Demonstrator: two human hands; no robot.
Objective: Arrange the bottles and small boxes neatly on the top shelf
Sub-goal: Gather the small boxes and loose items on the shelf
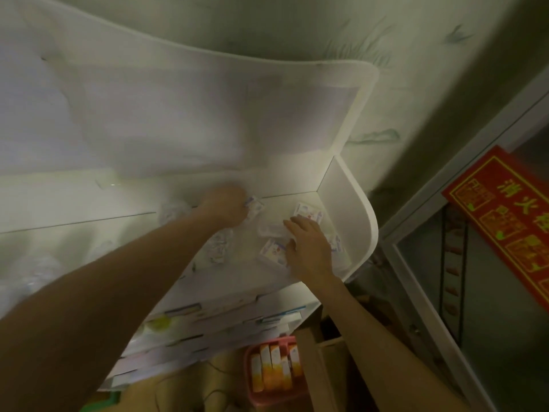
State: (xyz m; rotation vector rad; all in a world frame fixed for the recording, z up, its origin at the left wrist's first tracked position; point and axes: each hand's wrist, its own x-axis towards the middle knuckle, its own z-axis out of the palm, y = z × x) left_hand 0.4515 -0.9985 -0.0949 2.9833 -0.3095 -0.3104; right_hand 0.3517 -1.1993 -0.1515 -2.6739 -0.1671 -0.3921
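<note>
Top shelf: the white top shelf point(300, 200) with its raised rounded right end wall is carrying the small boxes near its right end.
Left hand: the left hand point(225, 208) is reaching to the back of the shelf, its fingers curling round a small white box with blue and red print point(255, 207); the grip is holding that box against the back edge.
Right hand: the right hand point(307, 248) is lying flat near the right front corner, fingers straight and spread, the grip wide, pressing down on a small white box with a colourful label point(271, 251).
Other boxes: another small white printed box point(309, 215) is lying near the back right corner, just beyond the right fingertips; a pale blurred box point(270, 230) is sitting between the hands.
Packets: crinkled white packets point(217, 248) are lying beside the left forearm; too blurred to tell more.
Below: a pink plastic basket point(252, 391) is holding upright orange-and-white cartons point(273, 370) under the shelf's front edge.
Right side: a red sign with yellow characters point(502, 221) is leaning against a glass-fronted frame.
</note>
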